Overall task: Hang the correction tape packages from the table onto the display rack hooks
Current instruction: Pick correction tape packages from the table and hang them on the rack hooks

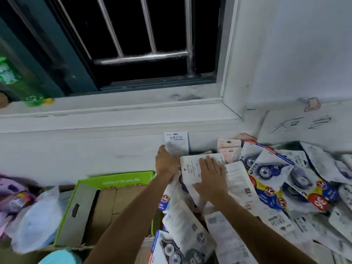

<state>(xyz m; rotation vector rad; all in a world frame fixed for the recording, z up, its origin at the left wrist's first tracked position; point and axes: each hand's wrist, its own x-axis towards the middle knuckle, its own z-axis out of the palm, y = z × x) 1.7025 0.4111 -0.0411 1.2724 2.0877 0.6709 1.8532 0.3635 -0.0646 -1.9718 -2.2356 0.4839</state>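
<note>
A heap of correction tape packages, white cards with blue tape dispensers and red "36" stickers, covers the table at the right. My right hand lies flat, fingers straight, on a white package turned back side up. My left hand reaches to the left edge of the same stack, by a white package that stands against the wall; its fingertips are hidden, so its grip is unclear. No display rack hooks are in view.
A green and grey cardboard box stands open to the left of the pile. Plastic bags lie at the far left. A barred window and its white sill are above. Pink packages lean at the back.
</note>
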